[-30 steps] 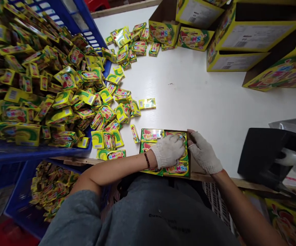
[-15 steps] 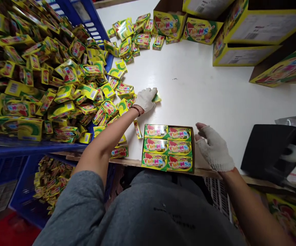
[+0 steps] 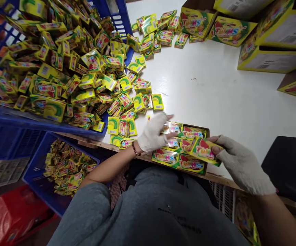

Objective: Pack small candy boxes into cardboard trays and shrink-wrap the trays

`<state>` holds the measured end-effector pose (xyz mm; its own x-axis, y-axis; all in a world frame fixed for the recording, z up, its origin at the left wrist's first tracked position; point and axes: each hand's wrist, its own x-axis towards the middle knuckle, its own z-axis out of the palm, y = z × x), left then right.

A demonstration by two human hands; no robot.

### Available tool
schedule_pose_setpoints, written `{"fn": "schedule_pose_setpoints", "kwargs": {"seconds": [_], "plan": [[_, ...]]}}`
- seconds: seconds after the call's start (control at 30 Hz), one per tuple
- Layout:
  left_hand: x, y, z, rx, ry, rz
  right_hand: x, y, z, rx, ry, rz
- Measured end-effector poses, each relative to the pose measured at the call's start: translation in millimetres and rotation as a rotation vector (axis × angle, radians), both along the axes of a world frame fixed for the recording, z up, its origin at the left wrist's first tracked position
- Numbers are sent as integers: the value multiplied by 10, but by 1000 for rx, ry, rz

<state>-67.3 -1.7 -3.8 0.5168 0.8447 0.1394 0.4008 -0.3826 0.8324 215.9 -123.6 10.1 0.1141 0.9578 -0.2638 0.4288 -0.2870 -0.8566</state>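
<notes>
A display carton (image 3: 207, 135) lies at the table's front edge, filled with rows of small yellow-green "TWINS" boxes (image 3: 165, 157). My right hand (image 3: 242, 164), in a white fingerless glove, pinches one small candy box (image 3: 203, 150) tilted over the carton's right side. My left hand (image 3: 153, 133), gloved the same way with a beaded bracelet at the wrist, hovers at the carton's left side. Its thumb and index finger are apart, with nothing seen between them. The left hand covers part of the left column of boxes.
A blue crate (image 3: 81, 131) heaped with small boxes stands at the left, its pile spilling onto the white table (image 3: 214, 89). Larger cartons (image 3: 231, 30) stand at the back right. A black device (image 3: 283, 160) sits at the right. Below is another blue crate (image 3: 35, 171).
My left hand has come back from the loose boxes to the carton. My right hand now holds a candy box over the carton. The view has shifted left.
</notes>
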Motion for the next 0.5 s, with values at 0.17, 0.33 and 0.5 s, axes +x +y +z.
{"fn": "schedule_pose_setpoints", "kwargs": {"seconds": [0.17, 0.33, 0.5], "plan": [[-456, 355, -262, -100, 389, 406, -220, -364, -233, 225, -427, 194], [-433, 432, -444, -299, 309, 450, -496, -495, -522, 556, -696, 206], [-530, 418, -327, -256, -180, 446, -490, -585, -709, 686, -727, 220]]}}
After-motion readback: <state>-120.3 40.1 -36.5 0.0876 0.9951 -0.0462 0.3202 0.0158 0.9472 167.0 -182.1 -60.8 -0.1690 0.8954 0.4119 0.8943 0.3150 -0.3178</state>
